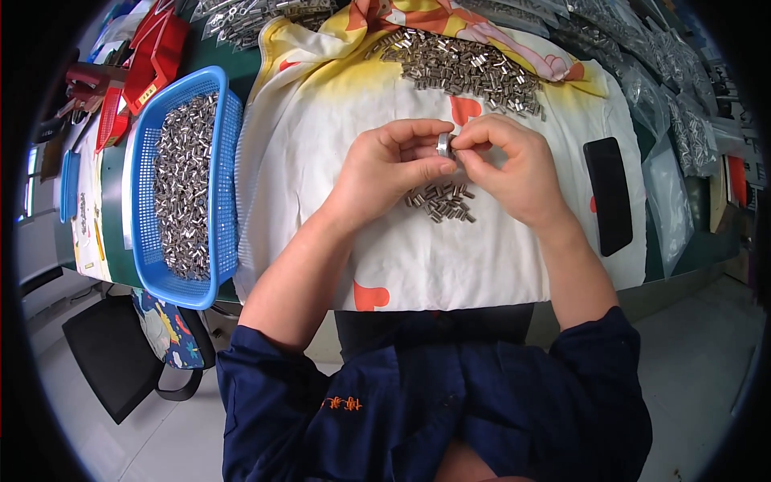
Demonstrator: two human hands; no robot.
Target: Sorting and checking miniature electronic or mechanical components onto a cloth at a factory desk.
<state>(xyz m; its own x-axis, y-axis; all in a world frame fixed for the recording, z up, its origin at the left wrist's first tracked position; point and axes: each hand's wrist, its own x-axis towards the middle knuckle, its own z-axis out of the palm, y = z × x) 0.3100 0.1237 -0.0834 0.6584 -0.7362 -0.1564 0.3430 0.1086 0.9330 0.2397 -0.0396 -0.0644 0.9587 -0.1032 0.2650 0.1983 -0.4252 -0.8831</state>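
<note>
Over the middle of the cloth, both my hands meet at a small shiny metal piece [443, 145], ring-like or a short sleeve. My left hand [373, 173] pinches it between thumb and fingers. Right beside it, the thumb and forefinger of my right hand [514, 169] are pressed together at the piece's right side; what they hold, if anything, is hidden. Just below my hands lies a small pile of short metal cylinders [440, 203]. Beyond them, a larger heap of similar cylinders [474, 71] spreads at the cloth's far side.
A white and yellow patterned cloth [293, 189] covers the green table. At left stands a blue basket [215, 217] full of small metal parts, with red bins [157, 60] behind it. A black phone [609, 197] lies at right, near clear bags of parts [687, 120].
</note>
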